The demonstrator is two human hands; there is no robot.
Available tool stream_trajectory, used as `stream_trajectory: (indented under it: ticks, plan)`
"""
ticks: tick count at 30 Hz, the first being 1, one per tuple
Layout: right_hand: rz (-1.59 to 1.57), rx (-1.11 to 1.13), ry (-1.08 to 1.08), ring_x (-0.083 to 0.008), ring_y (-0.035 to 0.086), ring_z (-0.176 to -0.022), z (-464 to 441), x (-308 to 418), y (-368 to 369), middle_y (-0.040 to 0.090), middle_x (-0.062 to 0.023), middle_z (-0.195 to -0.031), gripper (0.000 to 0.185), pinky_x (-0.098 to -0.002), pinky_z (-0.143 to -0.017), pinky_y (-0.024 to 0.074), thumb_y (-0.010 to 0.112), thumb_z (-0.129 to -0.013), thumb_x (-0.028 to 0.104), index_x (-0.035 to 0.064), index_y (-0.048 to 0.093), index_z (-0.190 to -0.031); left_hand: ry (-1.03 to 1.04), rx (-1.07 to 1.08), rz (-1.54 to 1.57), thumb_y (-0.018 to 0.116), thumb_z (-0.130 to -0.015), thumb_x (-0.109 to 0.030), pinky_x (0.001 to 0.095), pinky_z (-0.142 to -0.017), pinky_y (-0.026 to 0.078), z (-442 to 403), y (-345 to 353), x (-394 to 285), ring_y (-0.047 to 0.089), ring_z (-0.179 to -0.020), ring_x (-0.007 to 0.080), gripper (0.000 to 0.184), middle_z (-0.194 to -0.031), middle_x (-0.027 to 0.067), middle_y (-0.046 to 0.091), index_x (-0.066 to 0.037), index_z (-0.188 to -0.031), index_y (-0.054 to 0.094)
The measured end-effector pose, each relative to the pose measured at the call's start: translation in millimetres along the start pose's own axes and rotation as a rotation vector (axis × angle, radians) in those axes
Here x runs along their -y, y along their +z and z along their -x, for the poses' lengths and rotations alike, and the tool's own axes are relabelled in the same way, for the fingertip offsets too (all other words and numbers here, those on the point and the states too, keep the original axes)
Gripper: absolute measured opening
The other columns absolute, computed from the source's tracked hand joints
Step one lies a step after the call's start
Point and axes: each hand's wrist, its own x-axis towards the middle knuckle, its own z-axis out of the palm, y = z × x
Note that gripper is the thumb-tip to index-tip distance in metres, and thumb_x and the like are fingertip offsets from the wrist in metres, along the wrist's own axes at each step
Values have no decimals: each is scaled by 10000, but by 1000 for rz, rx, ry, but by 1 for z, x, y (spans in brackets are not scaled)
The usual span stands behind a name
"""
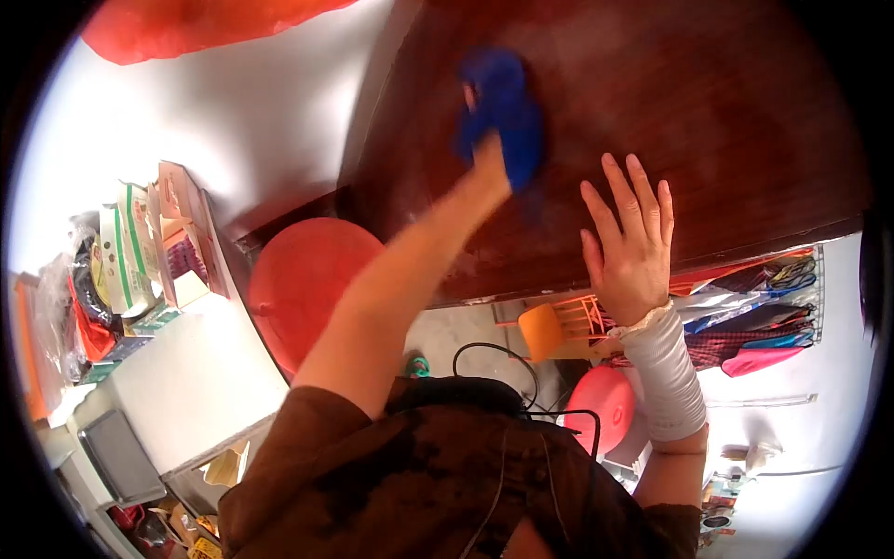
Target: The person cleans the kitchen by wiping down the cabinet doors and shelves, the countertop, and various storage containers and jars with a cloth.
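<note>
A bunched blue cloth lies against the dark reddish-brown wooden tabletop. My left hand holds this cloth, which covers most of the hand; motion blurs both, and only a bit of a finger shows through at the cloth's left side. To the right, my right hand is over the near edge of the tabletop, palm down, with its fingers spread and nothing in it. Whether that palm touches the wood I cannot tell. A pale sleeve cover wraps the right forearm.
Round red stools stand below the table edge, beside an orange chair. At left, a white counter bears open boxes and plastic bags. A rack of folded cloths is at right. Something red hangs into the upper left.
</note>
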Motion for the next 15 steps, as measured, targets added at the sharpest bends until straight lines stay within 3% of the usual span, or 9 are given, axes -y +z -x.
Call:
stream_trajectory:
  ticks: [2,3,5,6,8,11,13,15]
  plan:
    - [-29,-72,-8,-304,339,-1376,2,-2,2,417,-120,-1448,443,-500,-1137,226,652,-790,108,61,589,-1226,-330,706,-493,470,-931,-187,474,-1172,143,-80,-5,14,315,-1348,395,532,-1431,238,388,44,-1400,368]
    - [-34,-68,-4,-304,339,-1376,4,-7,1,417,-120,-1448,443,-500,-1137,226,652,-790,108,61,589,-1226,-330,714,-495,470,-931,-187,474,-1172,143,-71,-4,7,315,-1348,395,532,-1431,238,388,44,-1400,368]
    - [-74,-154,-17,-314,367,-1359,6,-16,-3,441,-126,-1431,424,-493,-1127,250,647,-787,95,59,604,-1207,53,-517,527,483,-928,-174,416,-1168,169,-35,-11,-14,329,-1355,339,560,-1447,206,384,25,-1430,332]
    - [-78,-154,-24,-314,367,-1359,9,-17,-2,441,-126,-1431,424,-493,-1127,250,647,-787,95,59,604,-1207,15,-509,520,476,-932,-176,404,-1164,179,-8,-14,-33,333,-1353,330,551,-1448,194,386,11,-1431,333]
    - [-68,-141,-40,-315,379,-1352,14,-12,0,463,-123,-1416,409,-490,-1118,268,640,-784,85,63,618,-1192,-125,-203,345,461,-940,-178,381,-1156,197,84,-12,-63,340,-1350,313,534,-1450,171,389,-16,-1432,334]
    - [-81,-127,-71,-309,377,-1356,18,-12,0,469,-115,-1414,403,-490,-1115,271,637,-784,83,69,624,-1187,-153,200,105,440,-952,-182,345,-1143,225,216,-8,-83,352,-1346,287,510,-1453,136,394,-58,-1435,335]
    - [-43,-137,-101,-305,377,-1356,19,-14,1,472,-108,-1414,387,-490,-1109,281,635,-788,82,78,635,-1176,-170,275,28,433,-956,-184,333,-1139,234,208,-34,-77,355,-1345,278,502,-1455,125,396,-72,-1436,336]
    - [-19,-136,-123,-305,385,-1351,20,-15,3,474,-103,-1417,389,-500,-1100,290,638,-785,78,84,639,-1174,-351,1098,-53,424,-941,-185,355,-1099,287,139,-76,-76,395,-1309,274,450,-1413,128,433,-86,-1380,403]
